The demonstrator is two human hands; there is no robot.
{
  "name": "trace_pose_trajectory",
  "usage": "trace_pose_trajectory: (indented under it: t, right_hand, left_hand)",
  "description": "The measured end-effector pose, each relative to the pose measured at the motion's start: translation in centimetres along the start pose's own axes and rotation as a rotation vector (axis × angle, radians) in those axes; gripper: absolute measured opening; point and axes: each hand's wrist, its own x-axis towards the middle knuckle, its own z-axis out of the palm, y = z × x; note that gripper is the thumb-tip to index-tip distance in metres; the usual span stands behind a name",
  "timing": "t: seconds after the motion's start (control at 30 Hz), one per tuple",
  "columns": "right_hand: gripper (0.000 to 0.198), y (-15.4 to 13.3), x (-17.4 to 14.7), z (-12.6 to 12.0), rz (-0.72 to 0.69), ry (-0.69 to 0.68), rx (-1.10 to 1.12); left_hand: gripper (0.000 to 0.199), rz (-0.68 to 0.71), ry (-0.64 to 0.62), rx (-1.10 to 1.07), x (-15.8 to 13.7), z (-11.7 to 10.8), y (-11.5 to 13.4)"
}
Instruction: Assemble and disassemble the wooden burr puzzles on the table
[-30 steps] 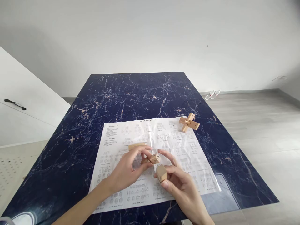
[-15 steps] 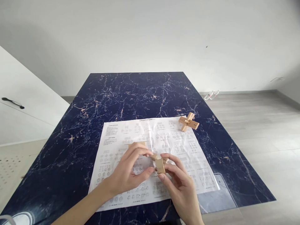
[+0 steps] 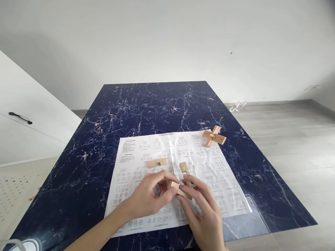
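My left hand [image 3: 154,193] pinches the squared end of a pale wooden puzzle piece [image 3: 173,187] between thumb and fingers. My right hand [image 3: 202,205] grips the other side of the wood, with its fingers covering much of it. A second wooden piece [image 3: 183,167] sticks up beyond my right fingertips; I cannot tell if it is joined to the first. Just past my left hand, a notched wooden piece [image 3: 156,162] lies on the printed instruction sheet [image 3: 141,143]. The sheet spreads flat beneath both hands.
An assembled wooden cross puzzle [image 3: 214,136] sits on the sheet's far right corner. The dark blue marbled table [image 3: 146,104] carries everything. A clear mat [image 3: 243,223] lies at its near right edge. A white cabinet [image 3: 31,104] stands to the left.
Both hands have turned the wooden pieces and shifted slightly nearer to me. My left hand has moved off the notched piece, which now shows fully. The whole view has shifted a little.
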Motion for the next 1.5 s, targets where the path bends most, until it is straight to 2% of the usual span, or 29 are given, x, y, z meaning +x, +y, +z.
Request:
trace_pose_trajectory:
  t: [0.13,0.3,0.37,0.57,0.73,0.93,1.1,1.27,1.4,1.5]
  right_hand:
    - [0.030,0.6,-0.4,-0.4,0.069,0.078,0.006]
    - [0.027,0.6,-0.8,-0.2,0.216,0.192,0.158]
    - [0.027,0.5,-0.8,-0.1,0.245,0.221,0.205]
    - [0.019,0.3,-0.8,0.2,0.348,0.279,0.345]
    - [0.017,0.1,-0.6,0.0,0.424,0.323,0.402]
    - [0.022,0.3,-0.9,-0.1,0.523,0.274,0.379]
    - [0.021,0.3,-1.1,-0.2,0.526,0.234,0.377]
    - [0.021,-0.8,-0.5,-0.5,0.570,0.217,0.386]
    - [0.027,-1.3,-0.3,-0.6,0.619,0.194,0.356]
    - [0.029,-0.9,-0.3,-0.6,0.597,0.158,0.349]
  left_hand:
    - [0.023,-0.026,0.063,-0.091,0.0,-0.1,0.2]
    - [0.031,-0.044,0.109,-0.218,-0.1,-0.4,-0.2]
    - [0.034,-0.058,0.094,-0.295,0.0,-0.5,-0.4]
    - [0.027,-0.016,0.064,-0.488,0.4,-1.3,-0.6]
    - [0.028,-0.027,0.051,-0.575,0.7,-1.6,-0.5]
    - [0.029,-0.143,0.031,-0.763,1.1,-2.1,-0.9]
    - [0.038,-0.172,0.081,-0.788,1.2,-2.1,-0.6]
    - [0.042,-0.348,0.059,-0.858,0.7,-1.8,-0.2]
    - [0.043,-0.352,0.073,-0.853,0.4,-1.8,0.0]
    - [0.037,-0.334,0.096,-0.839,0.3,-1.7,0.1]
